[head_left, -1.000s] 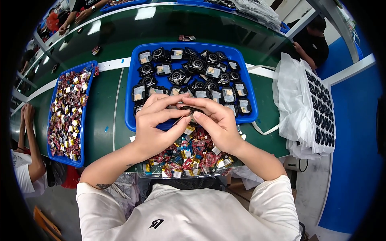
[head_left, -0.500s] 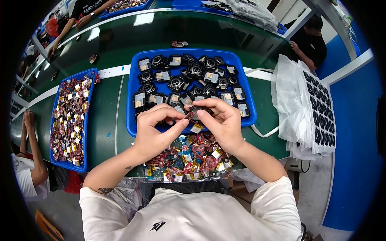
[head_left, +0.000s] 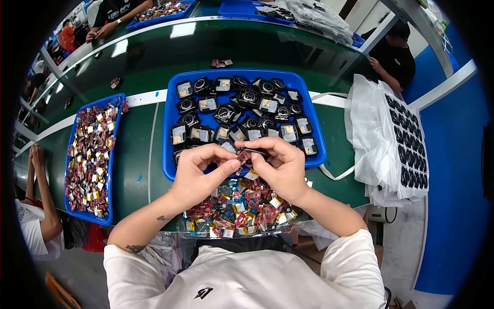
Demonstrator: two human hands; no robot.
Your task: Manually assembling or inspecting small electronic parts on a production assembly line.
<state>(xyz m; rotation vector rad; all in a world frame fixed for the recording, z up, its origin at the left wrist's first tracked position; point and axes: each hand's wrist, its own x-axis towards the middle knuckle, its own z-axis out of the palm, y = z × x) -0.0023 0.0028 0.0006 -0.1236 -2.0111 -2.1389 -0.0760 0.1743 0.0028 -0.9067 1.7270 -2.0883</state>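
Note:
Above the near edge of a blue tray (head_left: 322, 154), my two hands meet over one small assembly. My left hand (head_left: 201, 169) pinches a small red circuit board (head_left: 243, 156) between thumb and forefinger. My right hand (head_left: 282, 169) grips a black watch case (head_left: 260, 152), mostly hidden by the fingers. The board sits right against the case; whether they are joined I cannot tell. A small silver and yellow battery (head_left: 251, 175) shows just below. Inside the tray lie many black watch cases (head_left: 248, 97), some with the round dial side up, others with a pale inner side up.
Close to my body lies a heap of red boards and batteries (head_left: 242, 206) on clear plastic. A second blue tray (head_left: 69, 175) of such parts stands left. White sheets holding black pieces (head_left: 406, 139) are stacked right. Co-workers sit around the green conveyor belt (head_left: 154, 62).
The red board has come further into sight between my fingers at the watch case. A co-worker at the upper left has drawn an outstretched arm back. The view has shifted slightly.

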